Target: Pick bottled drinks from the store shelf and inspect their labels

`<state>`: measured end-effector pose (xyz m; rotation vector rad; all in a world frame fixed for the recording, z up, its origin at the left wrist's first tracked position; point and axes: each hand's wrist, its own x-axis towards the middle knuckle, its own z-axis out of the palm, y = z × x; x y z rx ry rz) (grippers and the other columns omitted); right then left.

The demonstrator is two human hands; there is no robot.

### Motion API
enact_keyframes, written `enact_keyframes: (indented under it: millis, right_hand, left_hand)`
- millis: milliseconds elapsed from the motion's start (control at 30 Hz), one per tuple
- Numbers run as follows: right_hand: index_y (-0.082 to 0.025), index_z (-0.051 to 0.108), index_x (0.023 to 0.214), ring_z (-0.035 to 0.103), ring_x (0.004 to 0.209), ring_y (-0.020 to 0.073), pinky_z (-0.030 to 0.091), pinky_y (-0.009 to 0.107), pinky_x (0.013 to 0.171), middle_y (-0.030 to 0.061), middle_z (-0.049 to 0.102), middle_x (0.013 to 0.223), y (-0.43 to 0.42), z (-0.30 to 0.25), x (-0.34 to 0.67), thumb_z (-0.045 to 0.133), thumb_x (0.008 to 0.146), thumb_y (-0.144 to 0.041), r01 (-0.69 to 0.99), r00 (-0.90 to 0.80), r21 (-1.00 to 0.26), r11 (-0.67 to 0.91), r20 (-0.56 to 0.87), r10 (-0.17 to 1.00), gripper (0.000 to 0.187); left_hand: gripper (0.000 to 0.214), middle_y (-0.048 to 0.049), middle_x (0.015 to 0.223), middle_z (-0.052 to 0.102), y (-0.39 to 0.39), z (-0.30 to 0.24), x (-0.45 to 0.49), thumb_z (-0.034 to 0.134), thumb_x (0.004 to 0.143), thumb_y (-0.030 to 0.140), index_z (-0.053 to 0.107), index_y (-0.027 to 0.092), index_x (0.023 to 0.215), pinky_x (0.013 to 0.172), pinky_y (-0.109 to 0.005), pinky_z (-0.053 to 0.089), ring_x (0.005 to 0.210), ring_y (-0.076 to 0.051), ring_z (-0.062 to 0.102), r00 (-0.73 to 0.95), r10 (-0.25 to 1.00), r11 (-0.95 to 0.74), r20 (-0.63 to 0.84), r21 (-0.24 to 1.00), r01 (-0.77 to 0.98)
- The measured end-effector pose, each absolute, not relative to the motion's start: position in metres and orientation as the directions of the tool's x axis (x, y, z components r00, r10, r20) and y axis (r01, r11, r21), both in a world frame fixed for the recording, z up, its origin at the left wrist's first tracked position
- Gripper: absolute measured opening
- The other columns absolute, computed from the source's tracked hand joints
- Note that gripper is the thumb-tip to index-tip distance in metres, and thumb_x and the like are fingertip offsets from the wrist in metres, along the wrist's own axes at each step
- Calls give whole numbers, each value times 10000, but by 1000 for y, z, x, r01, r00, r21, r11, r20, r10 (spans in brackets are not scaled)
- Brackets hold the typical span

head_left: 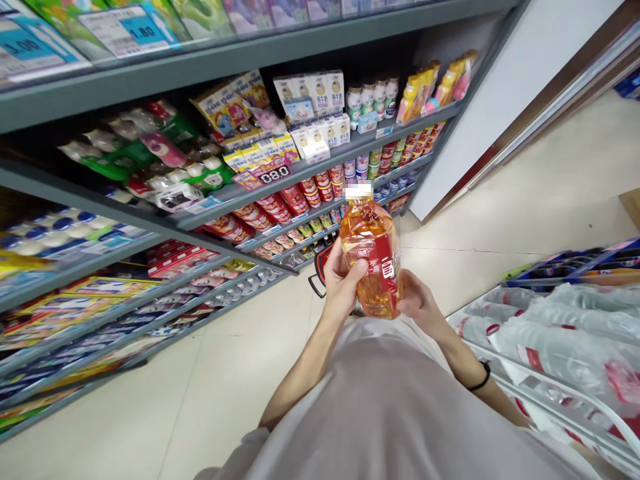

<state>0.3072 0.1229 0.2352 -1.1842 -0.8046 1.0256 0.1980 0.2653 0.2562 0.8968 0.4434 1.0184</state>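
A clear plastic bottle of amber drink (367,253), with a red label and a white cap, is held upright in front of my body. My left hand (343,280) wraps round its left side, the thumb pressed across the label. At the lower right of the bottle, my right hand (420,303) is curled against it; its fingertips are partly hidden behind the bottle. A black band circles my right wrist. Just beyond my left hand, a red and black shopping basket (323,272) shows in part on the floor.
Grey shelves (270,193) run along the left and front, stocked with milk packs, small bottles, red cans and boxes. To the right stands a rack of shrink-wrapped water bottles (555,327). A white panel (480,127) ends the shelving, and pale floor tiles (225,373) lie below.
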Motion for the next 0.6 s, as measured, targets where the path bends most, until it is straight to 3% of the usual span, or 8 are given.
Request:
enact_keyframes:
  millis: [100,233,433,600]
  right_hand:
    - [-227,612,1351,663,1209,267,618,323,881,114,668,1352,118,238,322,865,847,-436,-45,436,-999,14,-7,900,601]
    - [-183,622,1303,697,1116,265,624,326,854,116,710,1239,111,235,341,861,838,-443,-56,481,-998,16,-13,877,584]
    - [-171,624,1303,715,1058,277,624,373,880,123,727,1218,99,234,366,830,844,-515,-13,536,-999,33,21,844,609]
    - [-181,636,1333,704,1070,275,598,376,921,122,722,1246,89,236,388,801,881,-514,-71,522,-991,117,63,850,584]
  left_hand:
    - [716,-71,1354,705,264,254,217,928,739,449,669,296,1388,1089,-351,541,1247,-249,678,444,890,157,105,843,-514]
    - [745,-90,1447,651,255,252,241,878,804,479,607,295,1473,1115,-356,524,1306,-256,642,476,878,175,58,885,-432]
    - [898,-115,1552,559,246,256,267,846,834,505,425,336,1609,1138,-414,518,1352,-282,614,519,843,93,142,912,-400]
    - [868,-108,1553,552,242,262,288,864,807,518,489,329,1567,1177,-409,471,1402,-293,574,533,819,20,211,919,-393]
